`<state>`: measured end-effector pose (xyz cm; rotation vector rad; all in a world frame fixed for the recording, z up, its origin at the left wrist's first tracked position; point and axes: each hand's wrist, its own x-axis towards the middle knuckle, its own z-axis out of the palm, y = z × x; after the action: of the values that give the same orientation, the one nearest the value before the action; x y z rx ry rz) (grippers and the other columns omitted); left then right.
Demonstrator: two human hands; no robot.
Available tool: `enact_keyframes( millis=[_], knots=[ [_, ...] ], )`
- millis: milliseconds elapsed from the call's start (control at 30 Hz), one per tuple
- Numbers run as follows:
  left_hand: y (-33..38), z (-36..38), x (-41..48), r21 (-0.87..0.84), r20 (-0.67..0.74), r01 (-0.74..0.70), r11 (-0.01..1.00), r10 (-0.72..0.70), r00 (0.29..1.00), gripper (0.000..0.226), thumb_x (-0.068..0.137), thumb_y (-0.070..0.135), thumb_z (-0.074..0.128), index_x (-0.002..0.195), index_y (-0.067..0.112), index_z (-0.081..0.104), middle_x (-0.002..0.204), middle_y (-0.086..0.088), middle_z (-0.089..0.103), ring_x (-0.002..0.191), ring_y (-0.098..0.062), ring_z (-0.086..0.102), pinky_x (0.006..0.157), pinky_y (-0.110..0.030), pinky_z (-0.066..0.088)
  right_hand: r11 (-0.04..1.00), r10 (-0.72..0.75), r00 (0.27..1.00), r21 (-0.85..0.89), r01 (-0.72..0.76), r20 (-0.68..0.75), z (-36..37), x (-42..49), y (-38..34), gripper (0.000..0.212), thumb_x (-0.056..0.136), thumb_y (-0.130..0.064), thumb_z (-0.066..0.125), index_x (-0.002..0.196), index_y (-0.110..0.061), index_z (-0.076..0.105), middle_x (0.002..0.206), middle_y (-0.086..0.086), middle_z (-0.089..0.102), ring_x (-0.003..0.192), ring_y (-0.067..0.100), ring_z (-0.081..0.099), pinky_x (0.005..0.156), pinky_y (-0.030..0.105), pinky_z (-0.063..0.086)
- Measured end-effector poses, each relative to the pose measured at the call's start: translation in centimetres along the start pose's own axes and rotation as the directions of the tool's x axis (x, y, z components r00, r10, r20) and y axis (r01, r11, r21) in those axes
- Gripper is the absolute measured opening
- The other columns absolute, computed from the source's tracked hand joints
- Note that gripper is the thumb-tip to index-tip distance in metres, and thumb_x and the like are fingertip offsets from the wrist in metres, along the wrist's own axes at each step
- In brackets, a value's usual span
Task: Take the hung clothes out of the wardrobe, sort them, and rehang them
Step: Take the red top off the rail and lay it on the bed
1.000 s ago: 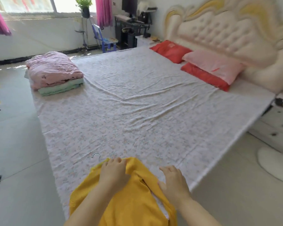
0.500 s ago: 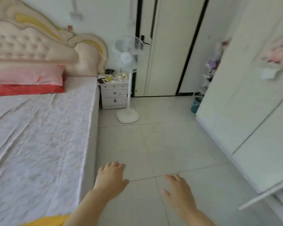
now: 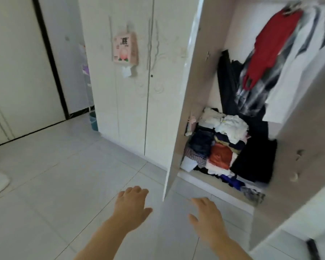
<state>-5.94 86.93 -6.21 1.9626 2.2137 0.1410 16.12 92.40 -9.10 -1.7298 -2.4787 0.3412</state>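
The white wardrobe (image 3: 131, 113) stands ahead with its right section open. Inside at the top right hang a red garment (image 3: 270, 44), a plaid shirt (image 3: 255, 92), a white garment (image 3: 291, 72) and dark clothes (image 3: 227, 81). Below them a heap of folded and loose clothes (image 3: 219, 147) fills the wardrobe floor. My left hand (image 3: 131, 207) and my right hand (image 3: 206, 216) are stretched out low in front of me, both empty with relaxed fingers, over the tiled floor and short of the wardrobe.
The open wardrobe door (image 3: 178, 102) stands edge-on between my hands and the shelf; a second door (image 3: 298, 147) swings out at the right. A pink tissue pack (image 3: 125, 48) hangs on a closed door. A room door (image 3: 17, 68) is at the left, a blue bin (image 3: 93, 121) in the corner.
My hands let go of the yellow garment on the bed. My view has swung right from the bed, past the nightstand and fan, to the open wardrobe. Both hands are now empty.
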Motion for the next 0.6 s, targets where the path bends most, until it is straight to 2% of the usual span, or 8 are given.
enact_keyframes(
  millis=[133, 267, 400, 600],
  knots=[
    [6.1, -1.4, 5.7, 0.002, -0.052, -0.167, 0.986, 0.167, 0.985, 0.053, 0.088, 0.049, 0.047, 0.135, 0.026, 0.036, 0.133, 0.006, 0.045, 0.123, -0.017, 0.04, 0.104, -0.033, 0.029, 0.994, 0.109, 0.989, 0.001, -0.109, -0.103, -3.4, 1.8, 5.6, 0.05, 0.092, -0.038, 0.046, 0.139, -0.025, 0.033, 0.136, -0.006, 0.038, 0.125, 0.013, 0.036, 0.105, 0.024, 0.03],
    [10.8, -3.4, 11.6, 0.024, -0.123, -0.321, 0.947, 0.322, 0.939, 0.054, 0.088, 0.048, 0.046, 0.136, 0.027, 0.034, 0.132, 0.006, 0.046, 0.121, -0.016, 0.042, 0.101, -0.032, 0.032, 0.98, 0.198, 0.957, 0.051, -0.192, -0.211, -7.0, 4.1, 9.1, 0.051, 0.091, -0.036, 0.049, 0.139, -0.026, 0.035, 0.137, -0.006, 0.038, 0.128, 0.013, 0.033, 0.108, 0.026, 0.027],
    [14.4, -5.9, 18.1, 0.024, -0.184, -0.42, 0.907, 0.417, 0.89, 0.052, 0.088, 0.049, 0.048, 0.133, 0.027, 0.037, 0.129, 0.006, 0.048, 0.116, -0.016, 0.045, 0.097, -0.03, 0.034, 0.973, 0.229, 0.924, 0.052, -0.224, -0.306, -10.7, 7.6, 11.2, 0.049, 0.091, -0.034, 0.05, 0.137, -0.025, 0.037, 0.135, -0.005, 0.041, 0.123, 0.015, 0.037, 0.104, 0.026, 0.032],
    [18.2, -11.3, 27.5, 0.057, -0.269, -0.542, 0.839, 0.535, 0.801, 0.055, 0.086, 0.05, 0.049, 0.135, 0.028, 0.036, 0.132, 0.005, 0.046, 0.122, -0.018, 0.042, 0.1, -0.035, 0.034, 0.964, 0.253, 0.845, 0.054, -0.259, -0.471, -17.4, 14.5, 12.7, 0.051, 0.09, -0.035, 0.054, 0.137, -0.025, 0.038, 0.135, -0.004, 0.041, 0.123, 0.015, 0.038, 0.104, 0.028, 0.032]
  ],
)
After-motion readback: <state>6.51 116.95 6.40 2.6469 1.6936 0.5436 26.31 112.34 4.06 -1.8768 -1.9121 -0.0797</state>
